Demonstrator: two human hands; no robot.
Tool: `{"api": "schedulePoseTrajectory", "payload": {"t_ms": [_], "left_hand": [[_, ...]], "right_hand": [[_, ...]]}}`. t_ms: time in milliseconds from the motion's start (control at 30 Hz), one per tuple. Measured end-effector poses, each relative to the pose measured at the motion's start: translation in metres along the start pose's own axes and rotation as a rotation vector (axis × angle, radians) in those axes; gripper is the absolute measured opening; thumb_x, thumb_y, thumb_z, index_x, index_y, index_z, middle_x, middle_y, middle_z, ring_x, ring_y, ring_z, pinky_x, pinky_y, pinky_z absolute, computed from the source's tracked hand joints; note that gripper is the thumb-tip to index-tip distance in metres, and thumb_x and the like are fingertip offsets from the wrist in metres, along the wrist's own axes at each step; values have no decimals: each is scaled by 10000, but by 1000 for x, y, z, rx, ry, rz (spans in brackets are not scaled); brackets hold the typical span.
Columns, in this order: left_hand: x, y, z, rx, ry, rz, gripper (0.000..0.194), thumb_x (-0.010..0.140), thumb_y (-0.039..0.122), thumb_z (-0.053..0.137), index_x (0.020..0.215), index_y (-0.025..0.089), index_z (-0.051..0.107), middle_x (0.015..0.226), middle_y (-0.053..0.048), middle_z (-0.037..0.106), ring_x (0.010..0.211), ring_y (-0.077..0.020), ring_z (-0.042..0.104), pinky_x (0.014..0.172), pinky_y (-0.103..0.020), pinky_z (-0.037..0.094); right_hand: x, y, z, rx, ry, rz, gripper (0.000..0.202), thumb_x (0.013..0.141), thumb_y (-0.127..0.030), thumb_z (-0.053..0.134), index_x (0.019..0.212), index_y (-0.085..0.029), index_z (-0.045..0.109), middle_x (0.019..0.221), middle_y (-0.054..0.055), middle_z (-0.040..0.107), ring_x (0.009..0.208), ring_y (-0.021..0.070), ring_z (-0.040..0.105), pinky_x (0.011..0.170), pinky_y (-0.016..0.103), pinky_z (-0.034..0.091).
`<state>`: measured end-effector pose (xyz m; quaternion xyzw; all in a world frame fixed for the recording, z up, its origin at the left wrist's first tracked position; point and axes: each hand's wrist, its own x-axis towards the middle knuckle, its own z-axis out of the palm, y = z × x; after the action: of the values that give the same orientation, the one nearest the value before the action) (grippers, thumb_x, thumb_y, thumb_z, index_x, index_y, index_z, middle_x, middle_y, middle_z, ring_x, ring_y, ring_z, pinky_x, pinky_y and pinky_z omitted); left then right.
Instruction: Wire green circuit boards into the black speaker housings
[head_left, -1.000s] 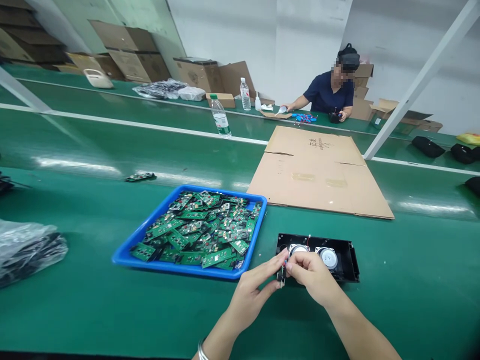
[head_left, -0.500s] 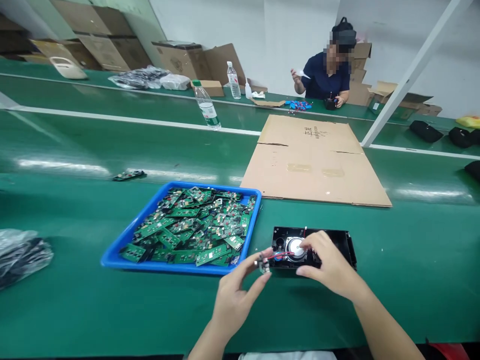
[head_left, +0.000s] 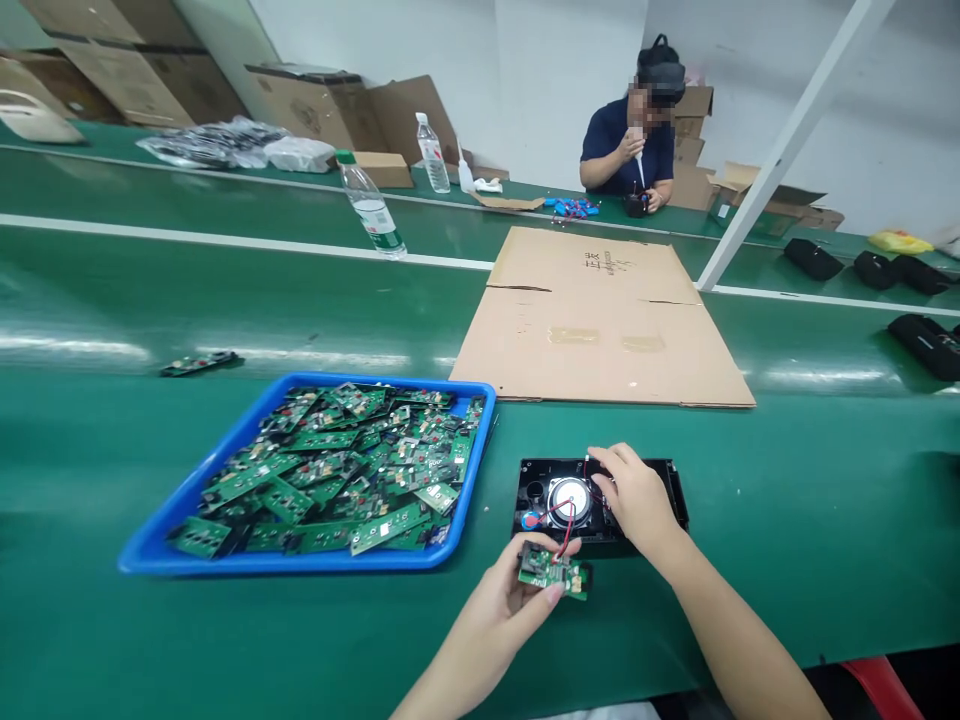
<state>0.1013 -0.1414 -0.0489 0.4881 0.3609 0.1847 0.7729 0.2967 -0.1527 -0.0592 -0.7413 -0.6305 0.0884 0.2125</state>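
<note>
My left hand (head_left: pixel 504 612) is closed on a small green circuit board (head_left: pixel 553 570), held between thumb and fingers in front of a black speaker housing (head_left: pixel 675 478). Red and black wires run from this board into the housing. Inside it sit a round silver speaker (head_left: pixel 569 502) and a blue disc-shaped part (head_left: pixel 531 521). Over the right half of the housing is my right hand (head_left: pixel 637 505), its thumb and index finger apart. The index fingertip is at a small white wire connector (head_left: pixel 587 458) on the housing's far edge. Part of the interior is hidden under this hand.
A blue tray (head_left: pixel 135 555) heaped with circuit boards stands at left. Beyond lies a flat cardboard sheet (head_left: pixel 600 365). One loose board (head_left: pixel 201 363) rests far left, and a water bottle (head_left: pixel 373 212) stands behind. Across the bench a person (head_left: pixel 628 150) works on a black part.
My left hand has turned the circuit board flatter and brought it nearer me. My right hand has moved off the speaker to the white connector. The view has shifted right.
</note>
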Motion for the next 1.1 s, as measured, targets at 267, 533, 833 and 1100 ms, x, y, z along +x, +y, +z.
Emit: {"api": "schedulePoseTrajectory", "payload": {"t_ms": [267, 533, 833, 1100], "left_hand": [[9, 1, 11, 32, 135, 37, 310, 751, 369, 593, 1010, 225, 502, 904, -28, 657, 820, -193, 641, 810, -356, 526], [31, 5, 30, 19, 143, 60, 308, 767, 320, 564, 1033, 198, 470, 944, -69, 662, 908, -227, 658, 825, -386, 543], [47, 8, 38, 90, 266, 135, 314, 739, 324, 578, 1000, 169, 501, 859, -84, 700, 829, -260, 683, 757, -412, 568], [47, 7, 42, 102, 226, 91, 375, 745, 322, 549, 1068, 152, 465, 910, -98, 684, 858, -244, 675, 771, -395, 565]], "right_hand": [[10, 17, -12, 111, 65, -52, 201, 862, -183, 441, 750, -193, 608, 819, 48, 580, 739, 165, 571, 651, 274, 452], [-20, 29, -22, 799, 0, 234, 159, 836, -341, 461, 827, -193, 517, 644, 1, 613, 490, 113, 521, 492, 238, 438], [-26, 21, -11, 853, -41, 225, 87, 750, -254, 586, 770, -187, 637, 757, 21, 654, 685, 151, 604, 624, 268, 479], [-30, 17, -18, 582, -2, 0, 118, 820, -162, 530, 778, -192, 636, 792, 37, 629, 761, 168, 550, 638, 284, 454]]}}
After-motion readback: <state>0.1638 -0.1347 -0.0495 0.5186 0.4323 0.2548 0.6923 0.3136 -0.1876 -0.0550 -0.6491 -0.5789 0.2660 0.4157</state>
